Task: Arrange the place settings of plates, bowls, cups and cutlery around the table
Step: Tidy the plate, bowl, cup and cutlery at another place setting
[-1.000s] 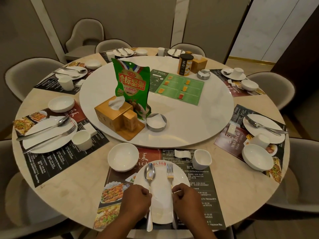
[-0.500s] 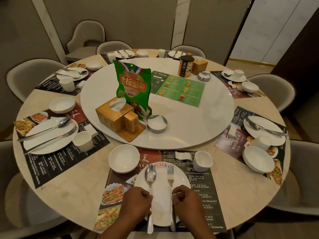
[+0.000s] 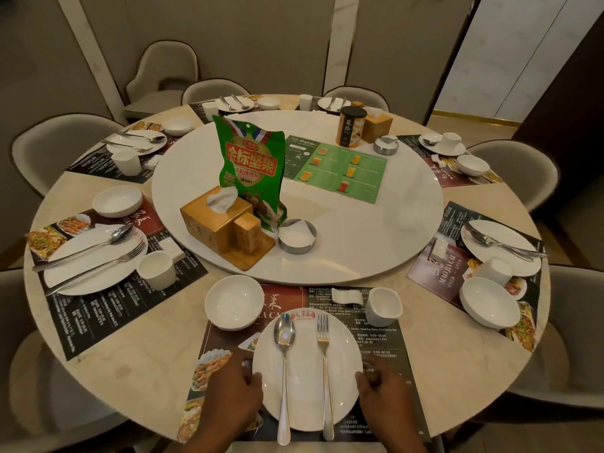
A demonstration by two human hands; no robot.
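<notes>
White round ceramic plate [image 3: 305,380] sits between my hands: my left hand [image 3: 233,398] pinches its left rim, thumb on top, and my right hand [image 3: 385,398] pinches the right rim likewise. Between the grips lie a silver metal spoon [image 3: 284,354], nearer the left, and a silver metal fork [image 3: 325,358], nearer the right. Beyond the left hand stands a small white bowl [image 3: 233,302]; beyond the right, a white handleless cup [image 3: 383,306].

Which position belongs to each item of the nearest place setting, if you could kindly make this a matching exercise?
Items:
1. silver metal spoon
2. silver metal fork
3. round white ceramic bowl
4. small white ceramic cup

Positions:
A. beyond the round white plate, to its right
B. lying on the plate's left half
C. beyond the plate, to its left
D. lying on the plate's right half

Pairs: 1-B, 2-D, 3-C, 4-A
</notes>
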